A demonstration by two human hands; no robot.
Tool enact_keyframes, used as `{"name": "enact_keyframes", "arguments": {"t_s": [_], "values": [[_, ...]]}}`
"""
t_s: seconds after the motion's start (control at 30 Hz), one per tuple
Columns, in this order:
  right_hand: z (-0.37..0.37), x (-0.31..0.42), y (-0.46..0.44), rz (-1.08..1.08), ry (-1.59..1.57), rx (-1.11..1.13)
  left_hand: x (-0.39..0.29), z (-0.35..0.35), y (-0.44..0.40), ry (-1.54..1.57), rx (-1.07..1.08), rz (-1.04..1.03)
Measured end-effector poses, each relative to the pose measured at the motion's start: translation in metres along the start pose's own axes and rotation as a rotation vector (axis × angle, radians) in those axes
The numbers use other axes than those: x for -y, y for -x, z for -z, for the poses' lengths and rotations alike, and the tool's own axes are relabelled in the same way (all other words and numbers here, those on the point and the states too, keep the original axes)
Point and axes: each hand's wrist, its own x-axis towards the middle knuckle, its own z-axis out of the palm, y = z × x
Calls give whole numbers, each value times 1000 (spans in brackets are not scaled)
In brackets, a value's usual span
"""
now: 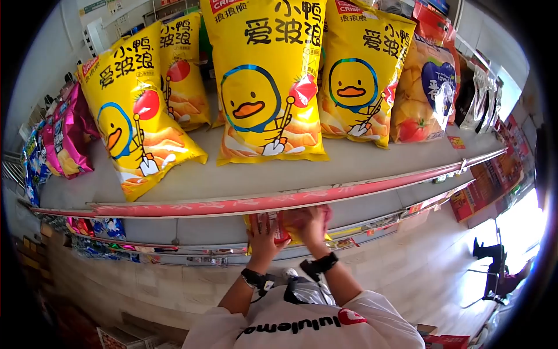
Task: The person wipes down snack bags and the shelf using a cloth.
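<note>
Below the red front strip, my left hand [267, 237] has its fingers wrapped over a red and yellow snack bag [281, 228]. Close beside it, my right hand [313, 228] grips a dark pink-red snack bag [297, 217]; some yellow wrapping shows beneath. Both bags are partly covered by my hands and the upper shelf, so their lettering and full shape are hidden. Above them, a large yellow chip bag [268, 81] with a duck picture stands on the upper shelf. I wear a black band on each wrist.
The upper shelf [244, 180] juts out over my hands, edged by a red strip [290, 198]. More yellow chip bags [136, 116], a tomato-printed bag [423, 96] and a magenta bag [68, 134] line it. Red cartons [488, 183] stand at right; a tiled floor [401, 262] lies below.
</note>
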Motion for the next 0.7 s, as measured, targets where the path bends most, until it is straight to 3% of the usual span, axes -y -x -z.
{"name": "enact_keyframes", "arguments": {"t_s": [0.07,0.1,0.27,0.4,0.47,0.57,0.63,0.7], "values": [[-51,-17,24,58,-2,205,3,-2,1,-51,35,-12],[-42,12,15,160,223,220,4,-3,1,-44,41,-16],[-17,0,9,115,142,214,-3,11,0,-14,1,-24],[-8,-62,18,-130,362,107,-3,14,-3,54,-82,-26],[4,-70,11,-327,173,70,-1,12,-2,30,-64,-41],[-12,-78,4,-280,147,9,3,-1,-1,-18,-70,-38],[-32,-53,-4,195,481,192,1,3,0,-37,-59,-44],[-35,4,-8,206,469,178,3,4,1,-63,-45,-61]]}}
